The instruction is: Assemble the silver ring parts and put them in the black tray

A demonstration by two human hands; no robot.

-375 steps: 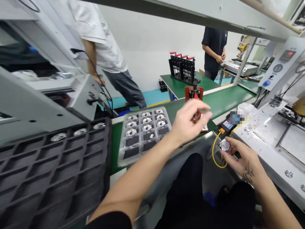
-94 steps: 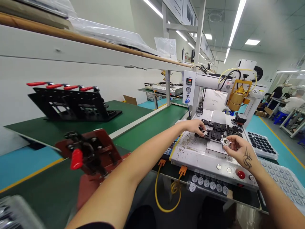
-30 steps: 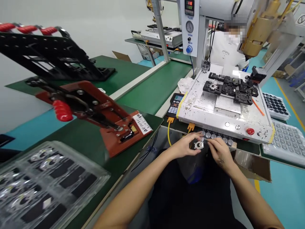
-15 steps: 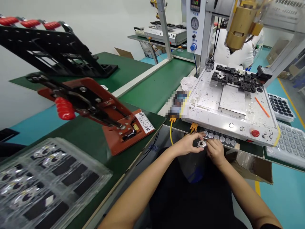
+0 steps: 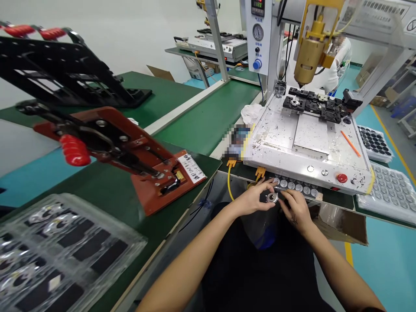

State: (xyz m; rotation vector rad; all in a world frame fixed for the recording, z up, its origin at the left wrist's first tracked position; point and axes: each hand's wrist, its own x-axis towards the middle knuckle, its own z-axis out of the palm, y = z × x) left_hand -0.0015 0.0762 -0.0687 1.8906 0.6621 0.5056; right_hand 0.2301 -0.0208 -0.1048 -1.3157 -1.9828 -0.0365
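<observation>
My left hand (image 5: 255, 198) grips a small round silver part that looks like a watch case (image 5: 272, 197), with a dark centre, between thumb and fingers. Just right of it is my right hand (image 5: 297, 211), its thumb and forefinger parted close to the part's edge; whether they touch it is hard to tell. Behind both hands, a strip of round silver discs (image 5: 299, 188) lies along the front of the white press machine (image 5: 286, 143). On that machine's bed sits a black fixture (image 5: 313, 106) with a similar ring-shaped part in it, under a brass-coloured press head (image 5: 308, 60).
A red-brown toggle clamp fixture (image 5: 152, 182) stands on the green bench to the left. In front of it is a clear tray (image 5: 107, 229) of silver parts. Trays of discs (image 5: 386, 186) lie at right, with an orange stick (image 5: 350, 143) on the machine. A co-worker sits behind.
My right thumb and forefinger have parted and drawn slightly away from the watch case. My left hand still holds it. The whole view has shifted a little.
</observation>
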